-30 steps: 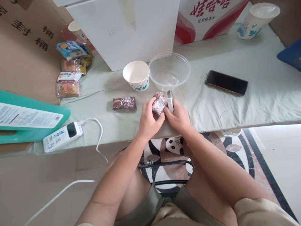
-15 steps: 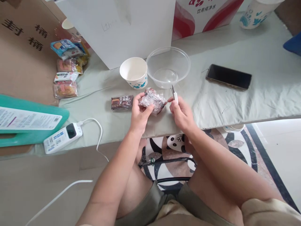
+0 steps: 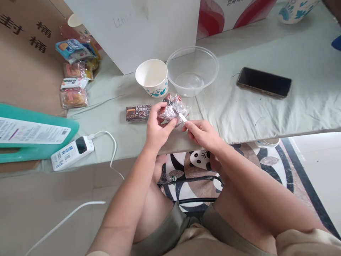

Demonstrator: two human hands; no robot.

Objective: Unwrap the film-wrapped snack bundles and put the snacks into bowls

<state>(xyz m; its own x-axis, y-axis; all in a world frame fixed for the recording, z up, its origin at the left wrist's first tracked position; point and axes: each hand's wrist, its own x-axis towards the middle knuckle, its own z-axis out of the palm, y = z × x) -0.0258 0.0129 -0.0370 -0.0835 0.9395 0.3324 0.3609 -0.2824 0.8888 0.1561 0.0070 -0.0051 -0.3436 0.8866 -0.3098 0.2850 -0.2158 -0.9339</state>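
My left hand (image 3: pixel 157 126) is closed around a crumpled bundle in clear plastic wrap (image 3: pixel 170 111), with dark and red patches showing through. In my right hand (image 3: pixel 204 133) is a small white-handled knife (image 3: pixel 182 117). Its blade points left and meets the wrap; I cannot tell how deep the tip sits. A dark brown cocoa snack packet (image 3: pixel 137 113) lies just left of my left hand. Behind the bundle stand a white paper cup (image 3: pixel 157 91) with blue leaf prints and a clear plastic bowl (image 3: pixel 211 76), side by side.
A phone (image 3: pixel 263 82) lies to the right on the cloth-covered table (image 3: pixel 229 121). Several wrapped snacks (image 3: pixel 74 97) sit at the left, near a green jug (image 3: pixel 53 124) and a white power bank (image 3: pixel 71 153) with a cable. A white box (image 3: pixel 149 32) stands at the back.
My right hand has turned the knife and brought it left, from upright beside the bundle to against the wrap. My left hand keeps its hold on the bundle. The view has shifted slightly.
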